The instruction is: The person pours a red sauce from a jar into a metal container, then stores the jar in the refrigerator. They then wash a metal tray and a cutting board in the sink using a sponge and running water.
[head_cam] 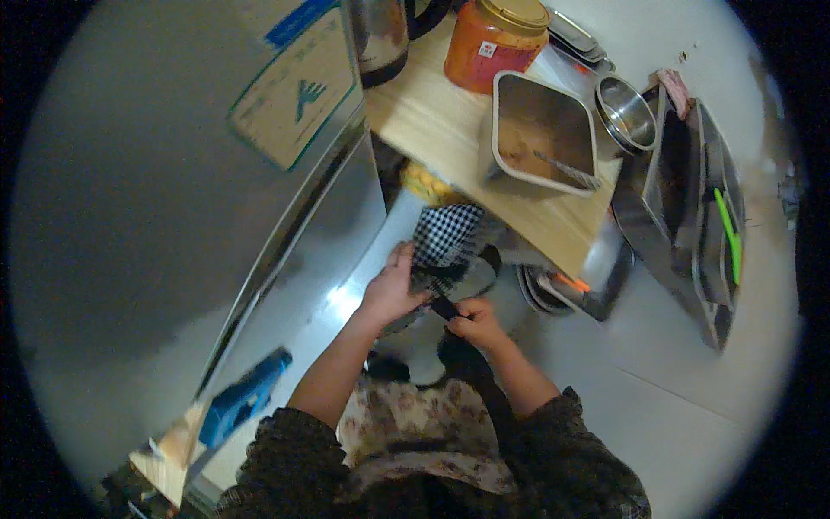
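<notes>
My right hand (pixel 480 321) is closed around a short black strap or handle (pixel 444 305), low in front of me. My left hand (pixel 392 285) reaches along the left side of a black-and-white checked cloth item (pixel 447 233), fingers extended and thumb spread towards the strap. Its palm side is hidden, so any contact with the cloth is hard to judge. Dark material and a thin loop lie around the strap, too blurred to name. Beyond the checked cloth is something yellow (pixel 428 183), partly under the tabletop edge.
A tall metal-fronted cabinet or refrigerator (pixel 162 227) stands close on my left. On the wooden tabletop (pixel 421 120) are a red jar (pixel 493 48) with a gold lid, a square metal container (pixel 496 139) holding brown contents and a utensil, and a steel bowl (pixel 626 113). Dark metal racks (pixel 674 175) stand right.
</notes>
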Tool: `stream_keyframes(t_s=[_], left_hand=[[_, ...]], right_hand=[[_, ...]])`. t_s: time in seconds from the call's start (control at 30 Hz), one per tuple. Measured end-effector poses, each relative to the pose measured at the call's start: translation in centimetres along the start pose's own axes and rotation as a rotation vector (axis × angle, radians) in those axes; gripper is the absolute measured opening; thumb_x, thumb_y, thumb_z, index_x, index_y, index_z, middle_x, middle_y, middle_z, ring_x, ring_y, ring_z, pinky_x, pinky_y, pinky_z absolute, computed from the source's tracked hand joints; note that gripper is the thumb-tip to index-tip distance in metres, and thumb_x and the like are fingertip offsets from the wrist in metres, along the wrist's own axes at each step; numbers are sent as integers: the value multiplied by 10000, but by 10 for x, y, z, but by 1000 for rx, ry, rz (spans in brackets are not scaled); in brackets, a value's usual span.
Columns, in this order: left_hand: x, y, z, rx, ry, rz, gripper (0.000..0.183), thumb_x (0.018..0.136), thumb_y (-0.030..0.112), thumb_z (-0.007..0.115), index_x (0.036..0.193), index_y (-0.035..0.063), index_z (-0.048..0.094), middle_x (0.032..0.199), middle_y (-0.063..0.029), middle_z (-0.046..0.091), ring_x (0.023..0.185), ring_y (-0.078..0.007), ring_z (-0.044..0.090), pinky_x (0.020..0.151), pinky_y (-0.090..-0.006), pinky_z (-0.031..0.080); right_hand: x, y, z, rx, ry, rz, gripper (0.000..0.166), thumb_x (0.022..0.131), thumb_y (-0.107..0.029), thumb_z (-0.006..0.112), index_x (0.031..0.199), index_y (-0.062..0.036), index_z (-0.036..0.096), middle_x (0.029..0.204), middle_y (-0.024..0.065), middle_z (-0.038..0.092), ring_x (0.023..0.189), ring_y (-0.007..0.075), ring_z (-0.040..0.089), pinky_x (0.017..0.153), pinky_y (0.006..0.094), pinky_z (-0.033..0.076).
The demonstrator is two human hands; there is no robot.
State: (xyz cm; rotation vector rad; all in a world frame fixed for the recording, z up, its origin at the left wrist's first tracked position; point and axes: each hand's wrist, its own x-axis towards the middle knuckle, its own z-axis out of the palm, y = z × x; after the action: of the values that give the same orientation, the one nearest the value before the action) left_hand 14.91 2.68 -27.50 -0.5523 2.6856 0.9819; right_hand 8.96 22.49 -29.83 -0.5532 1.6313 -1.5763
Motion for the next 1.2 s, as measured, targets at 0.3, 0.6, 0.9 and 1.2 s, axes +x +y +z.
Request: stream_keyframes(t_s=[0.3,0.6,0.9,1.2], left_hand=[[-209,36,2,-803,-451,-22,692,821,416,569,1316,-6,332,1169,-201,532,1014,-257,557,871,-332,421],[-223,50,-67,56,113,-197,205,723,170,501,863,20,484,691,-206,593,662,-381,586,606,-486,466],[-228,103,-114,134,328,-348,171,753,153,470,866,26,449,842,-234,587,723,-409,580,645,-497,461],[-274,91,-69,-77,337,-428,205,737,146,550,882,24,473,786,-220,591,741,-391,576,646,-467,449]], right_hand=[[-150,-105,48,402,-21,349,351,668,119,477,536,-92,229,529,-2,299,436,118,385,433,295,333],[-178,-177,-11,-365,-178,61,246,651,-17,544,528,-54,334,513,74,347,474,178,427,471,324,364],[-107,-273,33,-1064,-648,-991,151,655,-177,635,628,-71,531,1025,124,567,1083,291,483,1003,520,274],[-63,-194,29,-937,-895,-973,455,673,-243,704,1071,-113,528,936,112,515,778,271,564,637,377,486]])
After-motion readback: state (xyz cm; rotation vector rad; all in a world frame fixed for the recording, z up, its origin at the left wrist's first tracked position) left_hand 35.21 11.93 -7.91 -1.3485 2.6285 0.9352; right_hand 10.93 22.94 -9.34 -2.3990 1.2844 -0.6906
